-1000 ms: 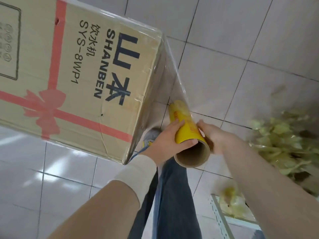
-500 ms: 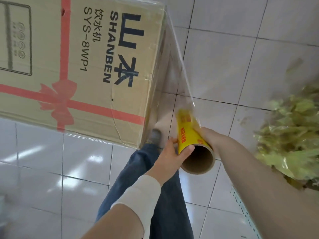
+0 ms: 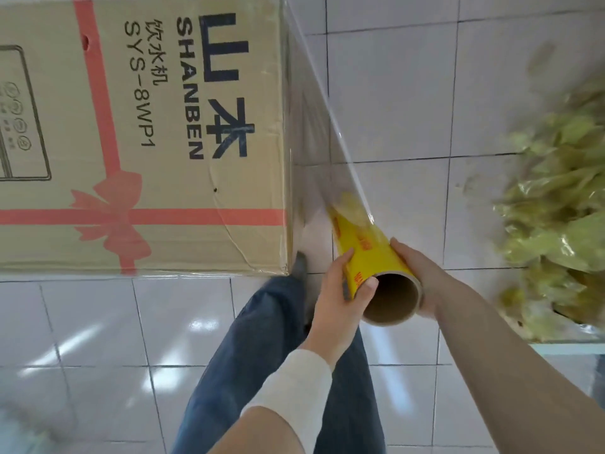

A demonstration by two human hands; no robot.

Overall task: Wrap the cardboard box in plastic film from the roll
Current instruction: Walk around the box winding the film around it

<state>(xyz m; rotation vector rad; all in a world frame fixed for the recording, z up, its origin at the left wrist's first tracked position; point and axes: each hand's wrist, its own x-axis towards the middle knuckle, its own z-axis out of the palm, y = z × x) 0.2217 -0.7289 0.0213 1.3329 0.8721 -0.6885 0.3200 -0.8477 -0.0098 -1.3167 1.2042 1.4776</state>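
We grip the yellow cardboard-cored film roll (image 3: 366, 253) with both hands, left hand (image 3: 340, 290) and right hand (image 3: 415, 273) curled around it (clear plastic film (image 3: 314, 132) stretches to the brown printed cardboard box (image 3: 157, 132) at left).

Your cardboard box (image 3: 163, 126) stands on the tiled floor (image 3: 491, 77). It is tan and printed with a red ribbon and bow and the dark lettering "SHANBEN SYS-8WP1". The clear plastic film (image 3: 319, 126) runs taut from the box's right vertical edge down to the roll (image 3: 366, 250). The roll is yellow with orange-red print and has a brown card core. It is tilted, its open end toward you, just beside the box's lower right corner. Your left hand (image 3: 337, 296) and right hand (image 3: 422, 276) grip it at the near end, one on each side.
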